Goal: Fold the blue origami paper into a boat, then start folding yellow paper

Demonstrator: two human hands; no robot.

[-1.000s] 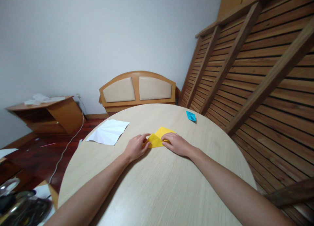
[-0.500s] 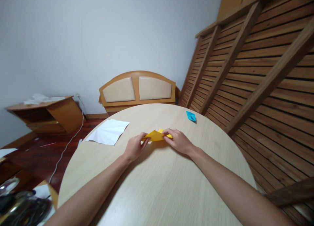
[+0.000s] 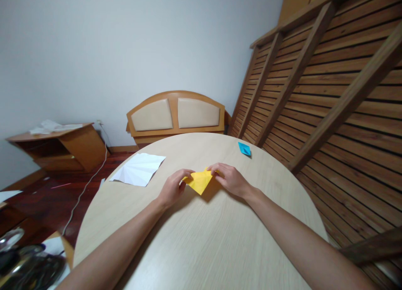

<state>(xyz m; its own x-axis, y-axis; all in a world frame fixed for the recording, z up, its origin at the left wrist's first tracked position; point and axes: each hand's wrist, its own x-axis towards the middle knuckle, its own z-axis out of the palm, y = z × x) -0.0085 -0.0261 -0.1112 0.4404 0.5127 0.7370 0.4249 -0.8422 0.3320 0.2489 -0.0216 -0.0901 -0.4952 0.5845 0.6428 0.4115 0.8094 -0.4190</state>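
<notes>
A folded yellow paper (image 3: 199,182) hangs between both my hands, lifted just off the round light-wood table (image 3: 204,239), with one corner pointing down toward me. My left hand (image 3: 172,188) pinches its left corner. My right hand (image 3: 229,180) pinches its right corner. Both forearms stretch across the tabletop.
A creased white sheet (image 3: 139,169) lies at the table's left edge. A small blue folded paper (image 3: 244,148) sits at the far right. Beyond the table stands a padded wooden headboard (image 3: 176,114). A slatted wooden frame (image 3: 329,93) leans on the right, a low cabinet (image 3: 59,147) stands on the left.
The yellow paper lay flat on the table under my fingers. Both hands have picked it up by its corners and tipped it so its face turns toward me.
</notes>
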